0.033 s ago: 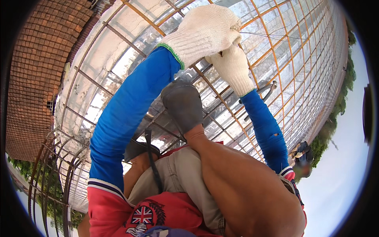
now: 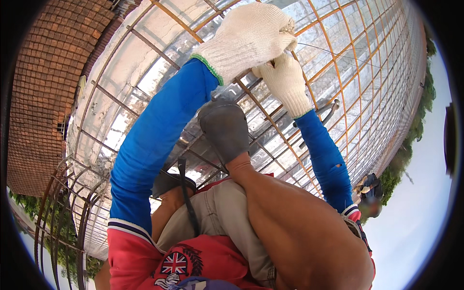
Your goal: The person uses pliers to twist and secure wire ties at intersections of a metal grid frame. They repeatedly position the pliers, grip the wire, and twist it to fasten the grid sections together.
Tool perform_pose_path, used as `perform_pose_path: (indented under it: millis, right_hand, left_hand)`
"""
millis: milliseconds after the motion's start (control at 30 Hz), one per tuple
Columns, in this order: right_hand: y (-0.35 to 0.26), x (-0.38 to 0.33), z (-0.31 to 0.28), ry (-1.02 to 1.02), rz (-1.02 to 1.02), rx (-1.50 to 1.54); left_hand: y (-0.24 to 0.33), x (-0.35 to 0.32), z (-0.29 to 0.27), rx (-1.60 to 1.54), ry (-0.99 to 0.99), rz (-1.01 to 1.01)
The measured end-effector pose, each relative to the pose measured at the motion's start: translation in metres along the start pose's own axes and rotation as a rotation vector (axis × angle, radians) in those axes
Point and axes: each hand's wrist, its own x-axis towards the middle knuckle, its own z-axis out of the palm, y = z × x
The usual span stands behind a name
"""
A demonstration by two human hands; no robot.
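My left hand [image 2: 247, 37], in a white knit glove with a green-edged cuff, bends over a grid of rusty steel bars [image 2: 270, 121]. Its fingers are closed, and thin wire [image 2: 314, 47] runs off to the right from the fingertips. Just below it my right hand [image 2: 285, 83], gloved alike, is closed with its fingertips against the left ones. What the right fingers grip is hidden between the two gloves. By the right wrist, a curved dark metal tool [image 2: 331, 111] rests at the bars.
Shiny metal sheeting [image 2: 309, 63] lies under the bars. My dark shoe [image 2: 223, 126] stands on the grid below my hands. Bent bars [image 2: 63, 208] rise at the lower left, a tiled roof [image 2: 53, 82] lies beyond, and another person [image 2: 371, 191] is at the far right.
The thin wire has dropped slightly and curves more at its near end. Both hands have shifted only a little and keep their closed grip.
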Motion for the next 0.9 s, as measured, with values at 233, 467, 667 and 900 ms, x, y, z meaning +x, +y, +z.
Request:
perform_pose_path:
  millis: [233, 467, 667, 900]
  right_hand:
    - [-0.017, -0.004, -0.016, -0.178, 0.634, 0.896]
    - [-0.005, -0.039, -0.038, -0.006, 0.132, 0.212]
    - [-0.006, -0.008, -0.044, 0.078, -0.503, -0.499]
    - [0.015, 0.024, -0.043, -0.109, -0.71, -0.594]
  left_hand:
    - [-0.009, -0.042, -0.02, -0.208, 0.06, -0.23]
    - [-0.007, -0.083, -0.021, -0.427, 0.04, -0.388]
    - [-0.014, -0.099, -0.011, -0.435, 0.052, -0.418]
    - [-0.01, -0.105, -0.009, -0.381, 0.0, -0.437]
